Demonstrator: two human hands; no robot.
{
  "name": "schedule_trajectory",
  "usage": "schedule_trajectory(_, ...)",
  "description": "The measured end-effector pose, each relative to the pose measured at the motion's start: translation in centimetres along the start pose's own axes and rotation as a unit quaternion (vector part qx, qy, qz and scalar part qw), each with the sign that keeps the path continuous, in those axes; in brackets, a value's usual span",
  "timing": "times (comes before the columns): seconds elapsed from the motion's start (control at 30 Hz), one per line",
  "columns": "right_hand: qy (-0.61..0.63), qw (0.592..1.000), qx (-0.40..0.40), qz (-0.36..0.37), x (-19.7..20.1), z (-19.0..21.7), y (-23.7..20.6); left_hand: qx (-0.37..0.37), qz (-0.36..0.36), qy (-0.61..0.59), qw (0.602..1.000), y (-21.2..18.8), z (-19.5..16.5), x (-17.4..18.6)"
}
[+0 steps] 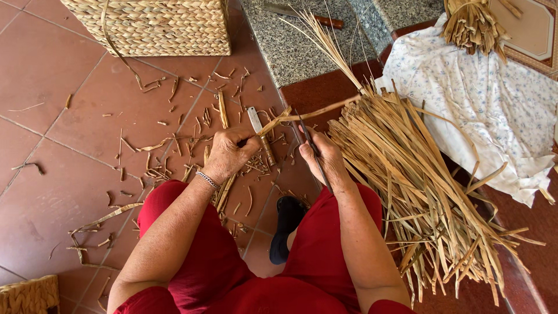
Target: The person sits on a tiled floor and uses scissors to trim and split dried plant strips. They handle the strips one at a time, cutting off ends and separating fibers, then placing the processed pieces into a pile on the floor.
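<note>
Left hand [229,152]: curled tight around the wooden handle of a knife [260,134], pale blade pointing up and away toward the basket side of the floor

Right hand [325,157]: closed in a pinch on a dry leaf strip [317,110], with a thin dark sliver running back along the wrist; how tightly the fingers grip, hard to tell

Strip: long axis running from the knife up and to the right, over the edge of the stone step [302,52], far end lost among the loose stalks

Key relation: strip lying between the two hands, near end just beside the knife, so blade and strip meet right off the left hand's knuckles; right hand a touch nearer to the strip's length, left hand nearer to its cut end

Bundle [418,192]: big heap of the same dry strips fanned out just beside the right forearm, lying along the right leg

Floor [52,87]: red tiles scattered with short trimmings [174,145], thickest just beyond the left hand

Basket [157,23]: woven, standing well apart at the top, a second woven corner showing at the bottom left

Cloth [482,104]: white flowered sheet past the bundle, a tied sheaf [471,23] resting on its far end

Second knife [302,14]: lying flat on the step, well clear of both hands
</note>
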State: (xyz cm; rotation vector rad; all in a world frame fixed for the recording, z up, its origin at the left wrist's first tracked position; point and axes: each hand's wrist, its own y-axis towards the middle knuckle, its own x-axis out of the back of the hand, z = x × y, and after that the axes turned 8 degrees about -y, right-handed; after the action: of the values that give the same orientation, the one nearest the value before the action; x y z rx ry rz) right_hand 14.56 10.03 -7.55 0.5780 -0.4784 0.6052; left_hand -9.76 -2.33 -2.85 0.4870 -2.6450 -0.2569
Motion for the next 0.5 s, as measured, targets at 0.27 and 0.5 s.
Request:
schedule_trajectory(0.27,-0.014,0.989,-0.149,0.014,0.0,-0.3,0.6,-0.017,0.003,-0.009,1.000,-0.1,0.5,-0.2)
schedule_trajectory(0.5,0.309,0.940,-0.127,-0.071,-2.1,1.1,0.4,-0.020,0.047,-0.057,0.997,-0.2,0.5,-2.3)
